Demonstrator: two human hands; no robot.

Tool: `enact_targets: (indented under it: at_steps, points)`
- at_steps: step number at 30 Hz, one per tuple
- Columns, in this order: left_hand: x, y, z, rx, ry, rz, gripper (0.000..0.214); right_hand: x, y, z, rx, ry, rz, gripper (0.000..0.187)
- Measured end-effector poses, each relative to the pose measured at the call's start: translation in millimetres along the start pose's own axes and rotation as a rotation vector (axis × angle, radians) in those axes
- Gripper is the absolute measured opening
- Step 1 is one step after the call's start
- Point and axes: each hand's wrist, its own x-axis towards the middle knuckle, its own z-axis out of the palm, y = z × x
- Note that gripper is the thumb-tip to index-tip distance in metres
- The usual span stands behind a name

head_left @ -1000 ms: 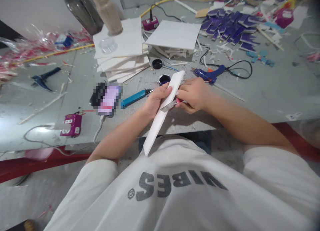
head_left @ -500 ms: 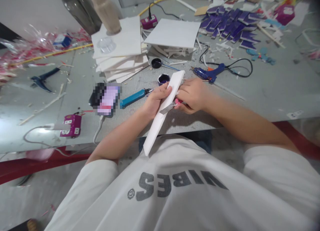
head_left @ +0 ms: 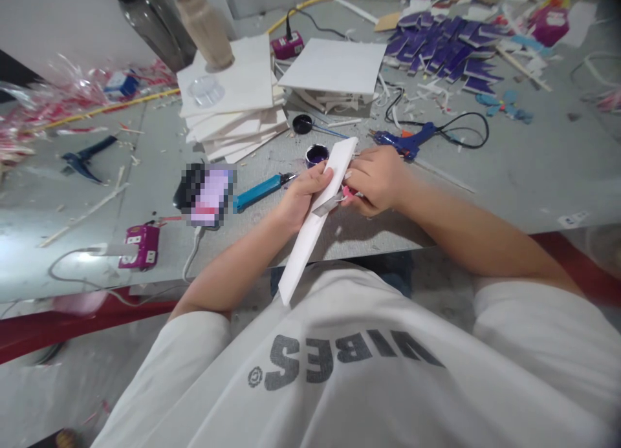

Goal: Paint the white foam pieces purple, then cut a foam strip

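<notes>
A long white foam board strip [head_left: 310,234] stands on edge and tilts from the table toward my chest. My left hand [head_left: 303,196] is wrapped round its left side near the top. My right hand [head_left: 373,180] is closed on a pink-handled cutter [head_left: 339,199], and the metal blade rests against the strip's right face. Just behind the strip's top end stands a small open pot of purple paint [head_left: 317,154].
A blue utility knife [head_left: 259,188] and a phone [head_left: 206,192] lie left of my hands. A blue glue gun [head_left: 405,141] with its cord lies to the right. Stacks of white boards [head_left: 233,99] sit behind. Purple cut pieces [head_left: 441,47] cover the far right. Magenta plug adapter [head_left: 138,246] near the table edge.
Both hands keep their grip on the strip and cutter, almost still. The view has shifted slightly.
</notes>
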Motion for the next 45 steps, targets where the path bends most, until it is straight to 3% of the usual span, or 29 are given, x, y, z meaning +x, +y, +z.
enact_targets:
  at_steps: [9,18,21,26,34,39,45]
  points:
    - [-1.6,4.2,0.1,0.031,0.044,-0.053,0.040,-7.2,10.9,3.7,0.051,-0.117,0.058,0.080]
    - [-3.1,5.4,1.1,0.008,0.059,-0.031,0.040,-11.0,26.0,4.8,0.113,-0.018,0.098,0.070]
    - [-2.3,5.2,-0.9,0.024,0.035,-0.017,0.042,-6.6,17.6,4.2,0.134,-0.019,0.073,0.071]
    - [-0.1,4.7,0.8,0.021,0.115,-0.007,0.036,1.0,-2.3,5.2,0.190,-0.002,0.007,0.063]
    - [-0.8,5.0,-5.1,0.072,0.053,-0.029,0.050,-0.4,-1.5,5.6,0.133,0.008,0.058,0.068]
    - [-2.0,6.1,-9.1,0.065,-0.023,-0.015,0.054,-2.1,8.2,4.7,0.110,0.103,0.054,0.067]
    - [-5.4,3.9,-1.2,0.063,0.045,0.018,0.046,-0.2,7.4,3.9,0.156,0.017,0.086,0.073]
